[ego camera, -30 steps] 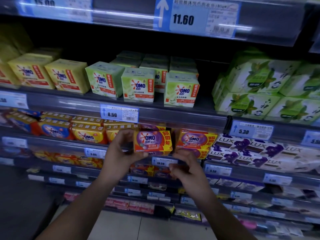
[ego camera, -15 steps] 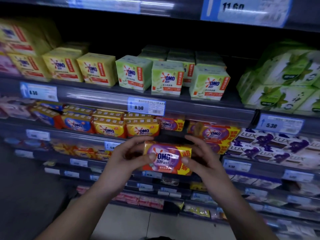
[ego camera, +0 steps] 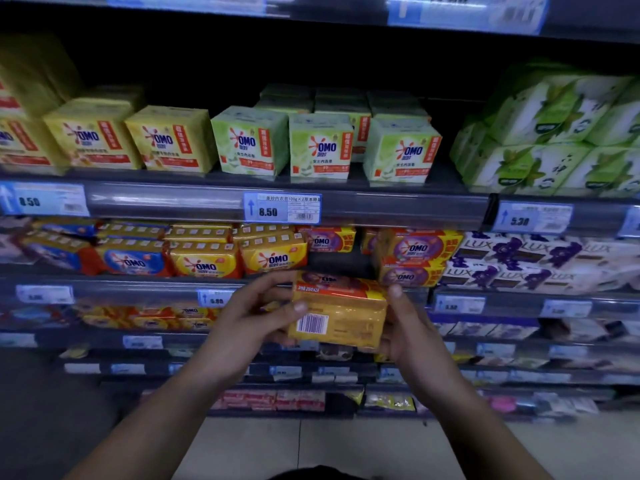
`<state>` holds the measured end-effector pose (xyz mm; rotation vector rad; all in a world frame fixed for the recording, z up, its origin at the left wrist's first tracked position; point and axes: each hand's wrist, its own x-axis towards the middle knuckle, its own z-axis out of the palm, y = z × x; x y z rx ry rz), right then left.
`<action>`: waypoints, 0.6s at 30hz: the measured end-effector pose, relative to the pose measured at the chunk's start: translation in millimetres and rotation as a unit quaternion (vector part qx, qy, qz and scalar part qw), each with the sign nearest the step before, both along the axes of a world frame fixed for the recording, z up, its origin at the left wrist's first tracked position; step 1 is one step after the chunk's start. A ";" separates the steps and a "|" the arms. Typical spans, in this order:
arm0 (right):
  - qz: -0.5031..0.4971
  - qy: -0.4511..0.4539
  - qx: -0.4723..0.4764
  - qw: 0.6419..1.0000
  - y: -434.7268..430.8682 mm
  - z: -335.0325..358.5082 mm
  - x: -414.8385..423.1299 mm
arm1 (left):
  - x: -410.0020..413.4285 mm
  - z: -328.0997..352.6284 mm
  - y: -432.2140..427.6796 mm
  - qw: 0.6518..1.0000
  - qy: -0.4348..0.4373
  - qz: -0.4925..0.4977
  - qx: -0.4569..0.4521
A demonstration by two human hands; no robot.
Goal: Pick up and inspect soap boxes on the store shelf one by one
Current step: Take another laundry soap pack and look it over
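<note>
— Where's the soap?
— In front of the shelf, barcode facing up.
— Hands?
— Left hand grips its 9 o'clock end, thumb beside the barcode. Right hand grips the 3 o'clock end.

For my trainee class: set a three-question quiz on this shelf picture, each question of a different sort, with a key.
1. True or false: the left hand and the right hand both hold the soap pack in front of the shelves.
2. What shows on the pack's face turned toward the camera? A. a barcode B. the word LUX C. a sticker reading 5.30
3. Fill in: the price tag below the green OMO boxes reads ____.
Key: 1 true; 2 A; 3 8.50
</note>
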<state>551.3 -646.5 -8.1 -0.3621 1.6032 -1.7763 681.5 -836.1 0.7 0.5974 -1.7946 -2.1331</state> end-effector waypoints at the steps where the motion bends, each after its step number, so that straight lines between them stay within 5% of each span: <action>1: -0.004 -0.021 0.002 1.000 0.9 0.8 0.1 | 0.5 -1.6 -1.6 1.000 0.008 -0.001 0.000; 7: 0.027 -0.065 0.024 0.997 10.0 -1.1 0.1 | 6.7 -2.2 -8.4 0.992 0.016 -0.089 -0.086; 13: -0.008 0.044 0.018 0.999 17.2 6.2 6.2 | 4.2 -10.9 -6.4 0.992 -0.022 -0.069 0.108; 18: 0.038 0.049 0.001 0.998 21.9 4.4 11.7 | 2.6 -12.4 -1.7 0.998 0.004 -0.060 0.022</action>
